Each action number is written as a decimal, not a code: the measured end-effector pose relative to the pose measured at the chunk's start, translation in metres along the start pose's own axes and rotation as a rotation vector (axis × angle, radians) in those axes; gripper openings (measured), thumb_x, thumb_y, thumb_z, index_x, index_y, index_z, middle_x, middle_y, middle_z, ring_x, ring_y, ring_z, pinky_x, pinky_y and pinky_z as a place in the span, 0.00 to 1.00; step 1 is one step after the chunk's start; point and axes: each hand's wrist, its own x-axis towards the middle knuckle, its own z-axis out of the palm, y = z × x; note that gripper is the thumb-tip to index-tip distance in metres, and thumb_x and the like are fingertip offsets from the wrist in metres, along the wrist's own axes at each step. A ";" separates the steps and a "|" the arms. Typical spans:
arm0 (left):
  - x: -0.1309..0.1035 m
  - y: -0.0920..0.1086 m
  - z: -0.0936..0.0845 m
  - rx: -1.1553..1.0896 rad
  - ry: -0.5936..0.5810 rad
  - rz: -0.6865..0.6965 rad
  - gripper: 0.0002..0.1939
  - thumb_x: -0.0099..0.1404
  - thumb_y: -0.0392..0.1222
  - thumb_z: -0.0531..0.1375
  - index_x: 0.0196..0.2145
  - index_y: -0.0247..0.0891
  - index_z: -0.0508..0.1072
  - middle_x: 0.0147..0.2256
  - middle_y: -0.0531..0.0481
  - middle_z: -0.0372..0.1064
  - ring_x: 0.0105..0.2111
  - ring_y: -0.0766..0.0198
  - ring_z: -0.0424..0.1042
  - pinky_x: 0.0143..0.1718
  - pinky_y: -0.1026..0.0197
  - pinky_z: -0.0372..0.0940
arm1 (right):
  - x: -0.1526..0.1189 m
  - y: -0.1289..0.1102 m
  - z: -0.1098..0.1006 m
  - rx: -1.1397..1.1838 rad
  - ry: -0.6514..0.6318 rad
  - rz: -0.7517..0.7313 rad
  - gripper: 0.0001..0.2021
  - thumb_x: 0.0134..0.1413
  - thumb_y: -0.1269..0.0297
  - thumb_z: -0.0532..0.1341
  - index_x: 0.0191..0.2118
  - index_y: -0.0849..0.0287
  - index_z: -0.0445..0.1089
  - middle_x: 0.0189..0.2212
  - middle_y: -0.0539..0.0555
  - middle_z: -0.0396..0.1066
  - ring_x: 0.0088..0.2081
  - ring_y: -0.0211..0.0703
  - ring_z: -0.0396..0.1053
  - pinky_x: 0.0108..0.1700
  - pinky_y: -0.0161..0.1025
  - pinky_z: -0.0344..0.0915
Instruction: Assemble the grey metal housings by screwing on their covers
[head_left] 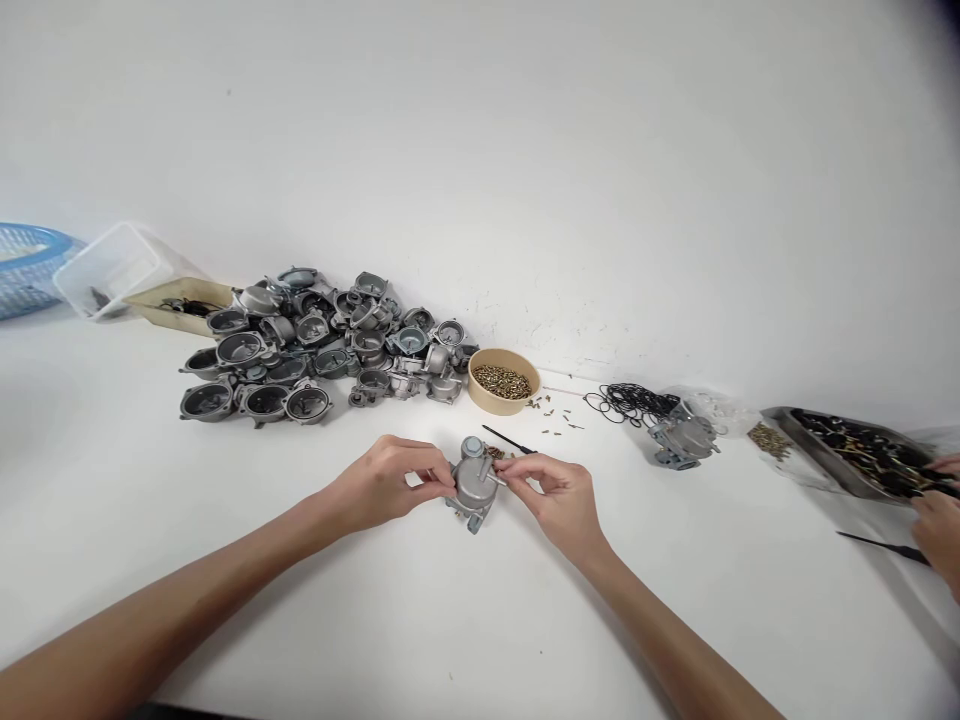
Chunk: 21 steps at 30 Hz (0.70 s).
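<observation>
Your left hand [397,482] has its thumb and fingertips clamped on the near-left edge of the carburetor [475,485], which sits between your two hands, low over the table [360,620]. Your right hand [561,500] is pinched on the opposite side, thumb and fingers closed about the short pipe [492,477] that sticks out toward it; whether a small piece is also caught there, you cannot tell. The carburetor's rounded cover faces up, with a round cap [472,447] at the end away from you.

Just beyond your right fingertips lie a few brass bits [495,453], and a black screwdriver [506,438] slants behind them, its near end close to that hand. Farther beyond stands a tan bowl [499,402] of small brass pieces, with loose ones scattered to its right.

Past your left hand, against the wall, is a heap of metal cups [307,330], several with their open sides up. Farther left of that hand are a cream tray [161,312], a clear bin [124,262] and a blue basket [34,270].

Out to the right of your right hand are black rings [636,400], a second carburetor [684,440] and a dark tray [862,480], where a co-worker's hands [939,530] reach in.
</observation>
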 end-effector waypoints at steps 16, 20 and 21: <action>0.001 -0.006 -0.002 -0.024 -0.054 0.003 0.04 0.68 0.39 0.66 0.37 0.36 0.80 0.37 0.46 0.80 0.34 0.63 0.78 0.39 0.63 0.74 | -0.001 -0.006 -0.015 -0.242 -0.066 -0.562 0.17 0.57 0.77 0.65 0.45 0.46 0.78 0.36 0.52 0.80 0.34 0.46 0.80 0.39 0.35 0.80; 0.001 -0.006 -0.003 -0.043 -0.051 -0.019 0.04 0.67 0.39 0.67 0.38 0.36 0.80 0.39 0.45 0.79 0.35 0.63 0.78 0.39 0.64 0.74 | -0.007 -0.006 -0.014 -0.262 -0.106 -0.492 0.15 0.58 0.76 0.65 0.45 0.46 0.79 0.36 0.52 0.80 0.36 0.45 0.80 0.40 0.35 0.79; 0.001 -0.006 -0.003 -0.045 -0.054 -0.026 0.04 0.67 0.40 0.66 0.38 0.36 0.80 0.39 0.45 0.79 0.35 0.63 0.78 0.38 0.64 0.74 | -0.008 -0.006 -0.013 -0.264 -0.100 -0.476 0.14 0.58 0.75 0.66 0.44 0.47 0.79 0.35 0.52 0.80 0.36 0.44 0.79 0.40 0.36 0.79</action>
